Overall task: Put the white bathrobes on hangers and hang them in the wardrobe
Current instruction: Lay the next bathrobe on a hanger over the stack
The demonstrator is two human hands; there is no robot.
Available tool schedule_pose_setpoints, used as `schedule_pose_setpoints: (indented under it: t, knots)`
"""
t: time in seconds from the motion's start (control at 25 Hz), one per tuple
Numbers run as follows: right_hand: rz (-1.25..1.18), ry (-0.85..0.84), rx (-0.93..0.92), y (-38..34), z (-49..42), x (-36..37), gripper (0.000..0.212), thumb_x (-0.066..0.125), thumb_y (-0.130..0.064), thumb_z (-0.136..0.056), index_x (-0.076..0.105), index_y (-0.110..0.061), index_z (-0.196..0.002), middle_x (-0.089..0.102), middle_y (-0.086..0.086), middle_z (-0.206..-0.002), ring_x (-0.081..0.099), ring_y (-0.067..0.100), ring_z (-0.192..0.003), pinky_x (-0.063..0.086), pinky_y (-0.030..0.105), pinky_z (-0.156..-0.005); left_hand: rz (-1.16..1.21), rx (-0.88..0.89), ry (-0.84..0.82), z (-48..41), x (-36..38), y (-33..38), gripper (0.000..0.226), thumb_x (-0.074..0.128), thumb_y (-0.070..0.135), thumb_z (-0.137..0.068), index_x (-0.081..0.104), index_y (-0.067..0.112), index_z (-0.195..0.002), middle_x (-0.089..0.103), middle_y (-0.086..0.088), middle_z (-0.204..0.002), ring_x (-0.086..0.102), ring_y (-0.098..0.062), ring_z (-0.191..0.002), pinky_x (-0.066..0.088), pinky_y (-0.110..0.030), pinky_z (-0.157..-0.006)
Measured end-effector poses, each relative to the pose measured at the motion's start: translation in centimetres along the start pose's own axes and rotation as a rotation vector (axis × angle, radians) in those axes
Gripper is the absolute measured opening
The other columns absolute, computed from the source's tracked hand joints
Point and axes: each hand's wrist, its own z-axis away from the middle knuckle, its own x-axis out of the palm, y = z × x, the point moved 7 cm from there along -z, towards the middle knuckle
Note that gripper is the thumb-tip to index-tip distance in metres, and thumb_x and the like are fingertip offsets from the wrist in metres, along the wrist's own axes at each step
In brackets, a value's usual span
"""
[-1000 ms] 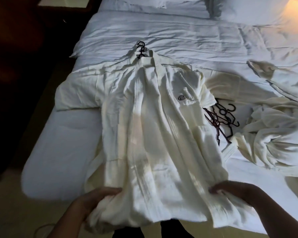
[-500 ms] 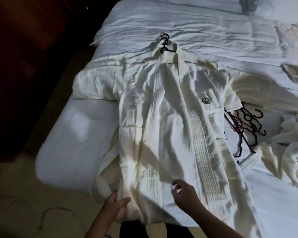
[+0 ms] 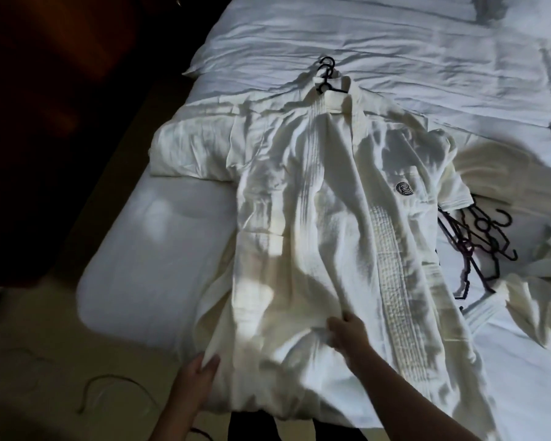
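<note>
The bathrobe (image 3: 315, 233) lies flat and front up on the bed (image 3: 159, 265), with the collar toward the pillows and the hem over the near edge. A hanger (image 3: 326, 76) sits inside the collar. Only its dark hook and neck show above the fabric, so it cannot be confirmed that both shoulders are seated. Laying the robe flat keeps the shoulders on the hanger while the front is arranged.

The left hand (image 3: 198, 375) pinches the outer edge of the lower panel between thumb and fingers, holding that side taut. The right hand (image 3: 347, 334) has its fingers curled into a fold near the centre, bunching the cloth. The step in hand appears to be closing or smoothing the front before lifting.

Spare hangers (image 3: 477, 246) lie tangled just beside the robe on the person's right. A second bathrobe (image 3: 531, 313) lies crumpled beyond them, not yet on a hanger. The wardrobe is not in view. A cable (image 3: 115, 385) lies on the floor near the left hand and is a possible trip hazard when carrying.
</note>
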Motion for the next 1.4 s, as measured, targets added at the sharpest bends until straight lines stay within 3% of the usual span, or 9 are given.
schedule_pose_setpoints:
  t: [0.24, 0.4, 0.48, 0.64, 0.76, 0.96, 1.12, 1.24, 1.4]
  knots:
    - [-0.185, 0.003, 0.018, 3.1, -0.1, -9.2, 0.018, 0.067, 0.000, -0.092, 0.070, -0.010, -0.106, 0.071, 0.023, -0.089, 0.065, 0.030, -0.071, 0.054, 0.034, -0.056, -0.181, 0.008, -0.161, -1.1, 0.8, -2.3, 0.009, 0.075, 0.022, -0.092, 0.067, 0.024, -0.092, 0.072, -0.002, -0.097, 0.068, -0.025, -0.101, 0.050, -0.031, -0.082]
    - [0.435, -0.307, 0.107, 4.7, 1.0, -6.9, 0.019, 0.084, -0.011, -0.076, 0.073, -0.001, -0.088, 0.065, 0.009, -0.064, 0.056, 0.021, -0.055, 0.045, 0.035, -0.051, -0.217, 0.003, -0.246, -0.4, 1.2, -4.9, 0.028, 0.074, 0.016, -0.091, 0.065, 0.024, -0.116, 0.073, -0.005, -0.110, 0.067, -0.024, -0.106, 0.052, -0.031, -0.087]
    - [0.627, 0.006, -0.107, 3.9, 0.5, -8.6, 0.019, 0.074, -0.013, -0.090, 0.070, -0.009, -0.072, 0.065, 0.001, -0.055, 0.058, 0.022, -0.057, 0.048, 0.039, -0.059, -0.160, -0.030, -0.133, -0.3, 0.1, -5.9, 0.021, 0.070, 0.016, -0.094, 0.066, 0.024, -0.114, 0.073, -0.010, -0.108, 0.068, -0.029, -0.104, 0.054, -0.037, -0.088]
    - [0.103, -0.257, 0.120, 7.1, 4.6, -6.2, 0.013, 0.072, -0.008, -0.091, 0.069, -0.004, -0.104, 0.078, 0.012, -0.089, 0.071, 0.032, -0.086, 0.056, 0.032, -0.060, -0.146, -0.037, -0.008, 0.5, 0.0, -6.4, 0.031, 0.057, 0.022, -0.103, 0.061, 0.010, -0.131, 0.066, -0.020, -0.126, 0.062, -0.034, -0.117, 0.046, -0.036, -0.087]
    - [0.609, -0.334, 0.093, 10.3, 4.4, -7.4, 0.040, 0.094, -0.040, -0.067, 0.075, -0.009, -0.085, 0.077, 0.005, -0.080, 0.071, 0.015, -0.071, 0.055, 0.031, -0.062, -0.244, -0.005, 0.010, 1.2, 0.2, -5.7, 0.031, 0.048, 0.030, -0.107, 0.059, 0.012, -0.129, 0.067, -0.020, -0.126, 0.062, -0.037, -0.116, 0.042, -0.034, -0.081]
    - [0.940, -0.168, 0.032, 13.8, 3.4, -10.3, 0.015, 0.076, -0.035, -0.089, 0.074, -0.023, -0.098, 0.074, -0.008, -0.082, 0.068, 0.006, -0.078, 0.053, 0.032, -0.078, -0.282, -0.006, -0.062, 2.5, 1.2, -5.1, 0.028, 0.057, 0.050, -0.100, 0.066, 0.024, -0.107, 0.073, -0.005, -0.102, 0.068, -0.027, -0.097, 0.048, -0.031, -0.073]
    - [1.177, -0.382, 0.272, 17.7, 3.9, -12.6, 0.048, 0.069, -0.093, -0.040, 0.070, -0.063, -0.078, 0.071, -0.009, -0.095, 0.066, 0.012, -0.105, 0.044, 0.013, -0.086, -0.539, -0.098, -0.452, 3.7, 3.3, -10.5, 0.008, 0.071, 0.037, -0.085, 0.072, 0.029, -0.084, 0.077, -0.003, -0.100, 0.072, -0.016, -0.097, 0.048, -0.022, -0.071]
    - [1.129, -0.295, 0.267, 14.8, 5.0, -12.1, 0.024, 0.075, -0.039, -0.084, 0.055, -0.038, -0.070, 0.058, -0.003, -0.079, 0.063, 0.015, -0.101, 0.042, 0.017, -0.079, -0.758, -0.146, -0.461, 3.1, 2.0, -14.3, 0.020, 0.059, 0.023, -0.091, 0.073, 0.032, -0.103, 0.070, -0.005, -0.126, 0.063, -0.021, -0.120, 0.046, -0.021, -0.090]
    - [0.819, -0.122, 0.063, 7.9, 3.2, -9.9, 0.018, 0.071, -0.018, -0.073, 0.078, -0.026, -0.087, 0.076, -0.001, -0.076, 0.072, 0.018, -0.068, 0.049, 0.025, -0.059, -0.299, 0.042, 0.046, -0.3, -1.4, -7.8, 0.039, 0.065, 0.008, -0.092, 0.062, 0.018, -0.129, 0.067, -0.006, -0.114, 0.066, -0.028, -0.103, 0.051, -0.034, -0.085]
